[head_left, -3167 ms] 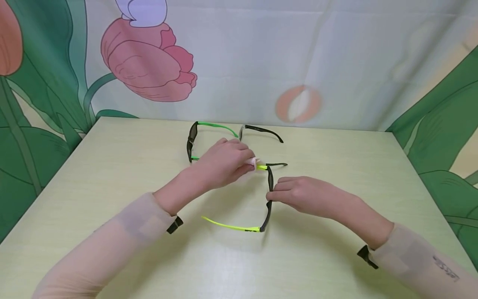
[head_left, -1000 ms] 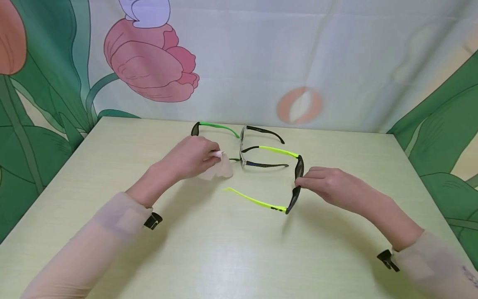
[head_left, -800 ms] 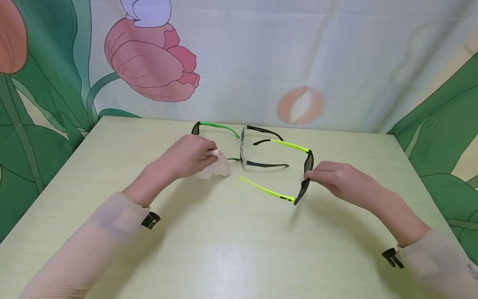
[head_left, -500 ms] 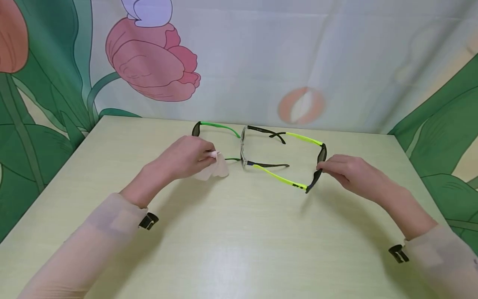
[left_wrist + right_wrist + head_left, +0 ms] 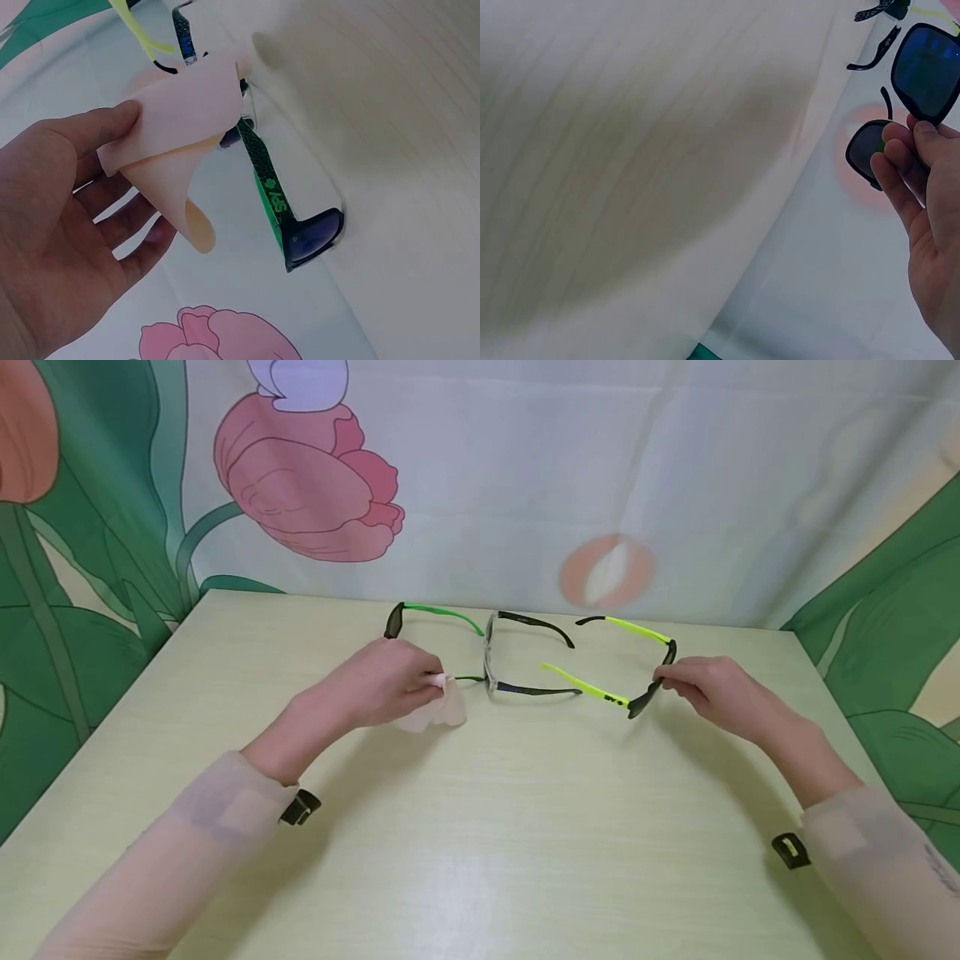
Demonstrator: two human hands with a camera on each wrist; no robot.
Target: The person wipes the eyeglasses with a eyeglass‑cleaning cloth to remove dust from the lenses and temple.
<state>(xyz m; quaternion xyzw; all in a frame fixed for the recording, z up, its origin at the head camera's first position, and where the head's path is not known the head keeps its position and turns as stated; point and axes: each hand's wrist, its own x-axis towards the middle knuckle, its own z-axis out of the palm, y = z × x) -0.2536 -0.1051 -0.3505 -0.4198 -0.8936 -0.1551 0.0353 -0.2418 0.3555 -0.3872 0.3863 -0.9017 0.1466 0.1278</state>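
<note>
My left hand pinches a pale pink cleaning cloth between thumb and fingers; it hangs in folds in the left wrist view. With my right hand I pinch black-framed sunglasses with yellow temples at the bridge, lenses toward me on the right and temples pointing left. In the right wrist view their dark lenses show on both sides of the fingertips. Behind my left hand stand sunglasses with green temples, partly hidden. Clear-framed glasses with black temples sit between the hands.
The pale wooden table ends at a printed curtain along its back edge. Black clips hang at both sleeve cuffs. The green-templed and clear-framed glasses stand close together near the back.
The right hand has carried the yellow-templed sunglasses right and toward the back, away from the cloth. My left hand has drawn back left with the cloth, then stayed nearly still.
</note>
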